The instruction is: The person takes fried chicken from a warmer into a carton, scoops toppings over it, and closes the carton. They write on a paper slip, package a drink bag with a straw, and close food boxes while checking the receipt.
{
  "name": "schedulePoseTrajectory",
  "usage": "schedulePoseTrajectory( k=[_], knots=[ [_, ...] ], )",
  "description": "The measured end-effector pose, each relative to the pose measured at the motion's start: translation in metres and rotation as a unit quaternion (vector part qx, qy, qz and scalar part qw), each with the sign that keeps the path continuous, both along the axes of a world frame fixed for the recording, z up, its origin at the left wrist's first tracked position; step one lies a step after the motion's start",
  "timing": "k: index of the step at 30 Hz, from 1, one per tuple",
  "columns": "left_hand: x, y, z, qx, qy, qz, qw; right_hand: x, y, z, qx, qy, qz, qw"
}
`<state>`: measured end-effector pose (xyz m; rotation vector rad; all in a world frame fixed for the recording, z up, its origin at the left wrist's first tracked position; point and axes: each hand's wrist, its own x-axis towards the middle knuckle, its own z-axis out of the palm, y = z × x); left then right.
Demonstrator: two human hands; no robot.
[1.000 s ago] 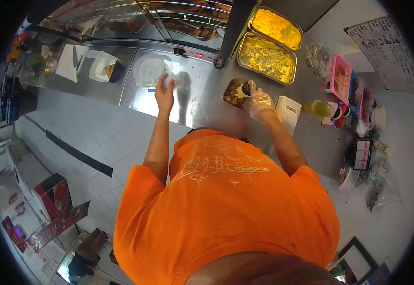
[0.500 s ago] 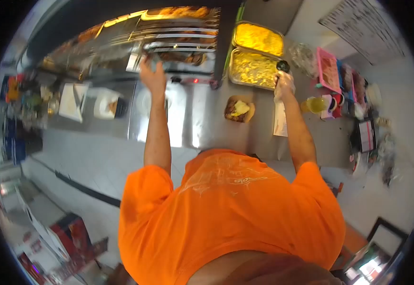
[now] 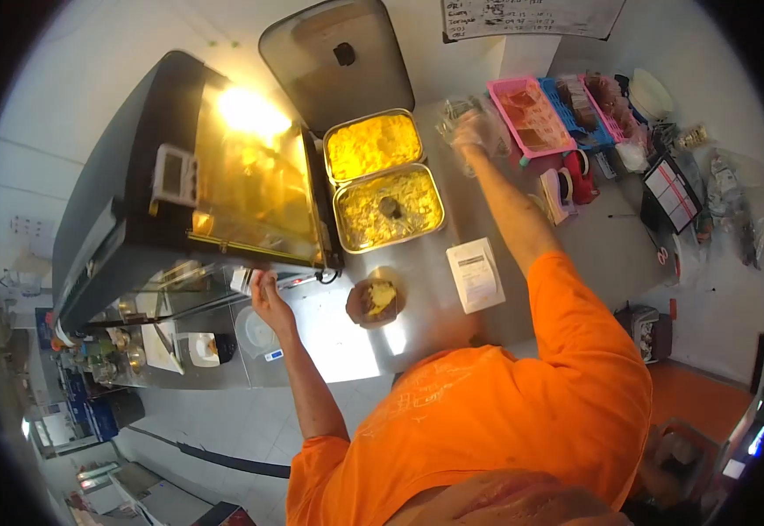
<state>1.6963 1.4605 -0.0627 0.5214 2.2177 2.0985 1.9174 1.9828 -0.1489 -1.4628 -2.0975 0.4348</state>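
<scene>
My left hand point(image 3: 270, 302) is at the lower edge of the glass-fronted food warmer point(image 3: 255, 202), beside a small white piece point(image 3: 242, 279). The warmer's edge hides its fingertips, so I cannot tell whether it grips anything. My right hand point(image 3: 469, 133), in a thin clear glove, is closed on a crumpled clear plastic bundle point(image 3: 448, 123) at the back of the counter. A brown paper food tray point(image 3: 362, 309) stands between my arms, with dark food and a yellow topping in it. A black utensil end point(image 3: 390, 207) sticks up from the nearer metal pan point(image 3: 347, 243) of yellow food.
A second pan of yellow food point(image 3: 373, 145) stands behind, by an upright grey lid point(image 3: 312, 53). At right are a pink basket point(image 3: 535, 123), tape dispensers point(image 3: 579, 175) and a stack of white printed sheets point(image 3: 476, 276). A digital scale point(image 3: 259, 337) lies at left.
My right hand has let go of the black-handled utensil and moved back to the clear plastic. My left hand has come to the warmer's lower edge. The view has turned toward the right.
</scene>
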Motion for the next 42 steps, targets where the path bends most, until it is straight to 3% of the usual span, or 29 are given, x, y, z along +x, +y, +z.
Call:
schedulePoseTrajectory(
  k=[4,5,9,10,12,13,14,15,16,18,21,24,25,30,32,35,38,39,40,42],
  knots=[
    [0.035,0.021,0.013,0.049,-0.002,0.071,0.996,0.049,0.106,-0.04,-0.004,-0.152,0.01,0.988],
    [0.028,0.008,-0.002,0.005,0.021,0.094,0.995,0.054,0.118,-0.051,-0.019,-0.177,0.036,0.983],
    [0.1,0.051,0.074,-0.068,0.073,0.221,0.97,0.041,0.147,-0.094,-0.058,-0.194,0.142,0.969],
    [0.112,0.059,0.086,-0.057,0.056,0.169,0.982,0.038,0.147,-0.111,-0.002,-0.196,0.154,0.968],
    [0.13,0.069,0.106,-0.033,0.025,0.092,0.995,0.031,0.163,-0.145,-0.003,-0.126,0.169,0.978],
    [0.139,0.079,0.122,-0.03,0.026,0.066,0.997,0.014,0.158,-0.157,-0.068,-0.062,0.171,0.981],
    [0.144,0.09,0.133,-0.027,0.024,0.042,0.998,0.005,0.153,-0.117,-0.199,-0.183,0.211,0.939],
    [0.144,0.091,0.136,-0.044,0.027,0.013,0.999,-0.002,0.145,-0.123,-0.209,-0.036,0.253,0.944],
    [0.144,0.091,0.137,-0.059,0.027,-0.019,0.998,-0.003,0.15,-0.127,-0.201,-0.031,0.277,0.939],
    [0.148,0.097,0.143,-0.05,0.027,-0.043,0.997,-0.011,0.163,-0.124,-0.164,-0.186,0.253,0.935],
    [0.152,0.103,0.157,-0.038,0.02,-0.071,0.997,-0.018,0.175,-0.115,-0.14,-0.288,0.221,0.921],
    [0.153,0.098,0.153,-0.076,0.096,-0.057,0.991,-0.013,0.186,-0.11,-0.129,-0.331,0.195,0.914],
    [0.157,0.096,0.156,-0.025,0.035,-0.078,0.996,-0.01,0.192,-0.109,-0.125,-0.338,0.192,0.913],
    [0.156,0.076,0.154,-0.053,0.065,-0.088,0.993,0.008,0.215,-0.104,-0.066,-0.344,0.259,0.9],
    [0.156,0.065,0.154,-0.056,0.058,-0.097,0.992,0.017,0.188,-0.051,-0.048,-0.336,0.252,0.906],
    [0.155,0.047,0.154,-0.047,0.039,-0.109,0.992,0.04,0.195,-0.023,0.068,-0.442,0.272,0.852],
    [0.154,0.025,0.153,-0.027,0.032,-0.118,0.992,0.046,0.062,0.091,-0.015,-0.238,0.261,0.935],
    [0.152,0.017,0.152,-0.032,0.037,-0.12,0.992,0.046,-0.009,0.117,-0.155,-0.057,0.296,0.941],
    [0.15,0.009,0.151,-0.038,0.042,-0.123,0.991,0.046,-0.08,0.145,-0.291,0.126,0.307,0.897],
    [0.148,-0.006,0.148,-0.048,0.051,-0.119,0.99,0.041,-0.169,0.14,-0.452,0.173,0.352,0.801]
  ],
)
